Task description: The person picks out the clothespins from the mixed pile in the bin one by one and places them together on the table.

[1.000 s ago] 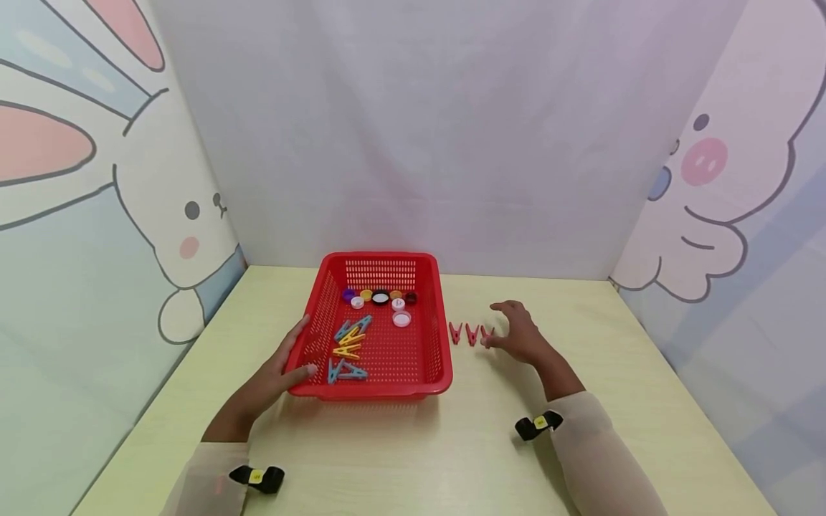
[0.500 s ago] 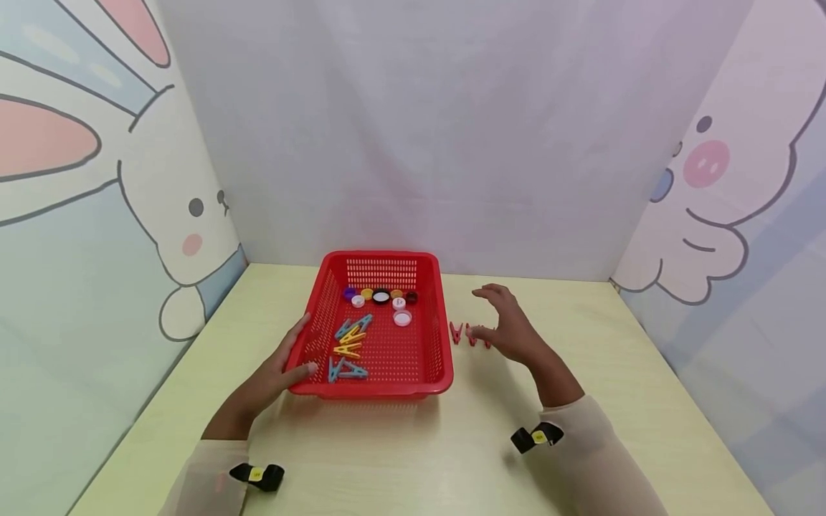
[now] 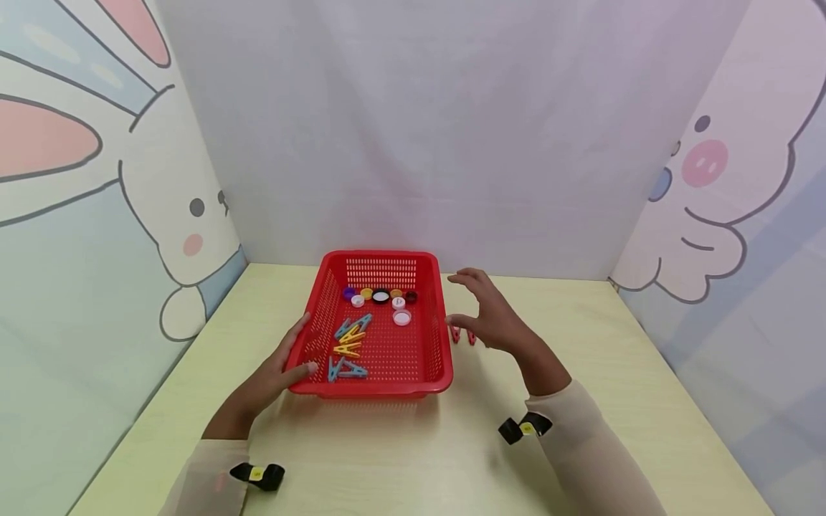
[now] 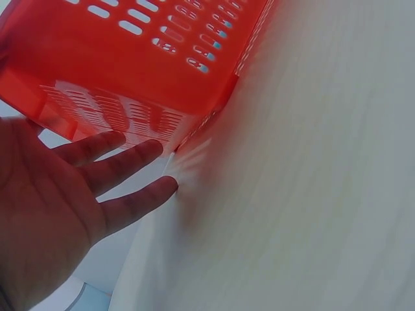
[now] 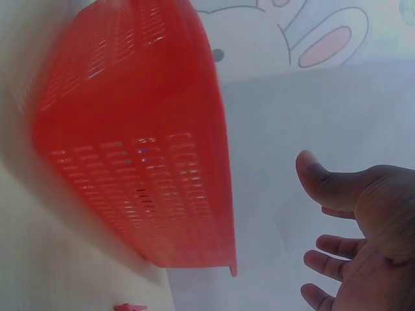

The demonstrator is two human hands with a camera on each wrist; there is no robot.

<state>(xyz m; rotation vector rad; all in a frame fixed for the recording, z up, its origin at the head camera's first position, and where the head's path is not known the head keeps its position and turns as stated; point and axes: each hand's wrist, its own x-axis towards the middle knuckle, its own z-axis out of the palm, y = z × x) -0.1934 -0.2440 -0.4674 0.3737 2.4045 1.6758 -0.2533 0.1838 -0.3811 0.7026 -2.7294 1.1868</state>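
Observation:
A red plastic basket [image 3: 387,389] stands at the table's middle. My left hand [image 3: 274,376] holds its left rim, thumb over the edge and fingers outside; in the left wrist view the fingers [image 4: 130,204] extend along the wall. Beside the right rim is my right hand [image 3: 487,315], thumb and fingers spread apart with nothing between them. It partly covers some small red clothespins [image 3: 472,337] on the table. Inside the basket lie blue clothespins [image 3: 348,370], yellow clothespins [image 3: 348,349] and several bottle caps [image 3: 401,317].
The pale wooden table [image 3: 387,459] meets a white curtain-like backdrop [image 3: 413,143] behind the basket. Side panels carry a cartoon rabbit [image 3: 174,193] on the left and a cartoon pig [image 3: 729,165] on the right.
My right hand has moved left from above the red clothespins to the basket's right rim, its fingers still spread. The left hand and the basket keep their place.

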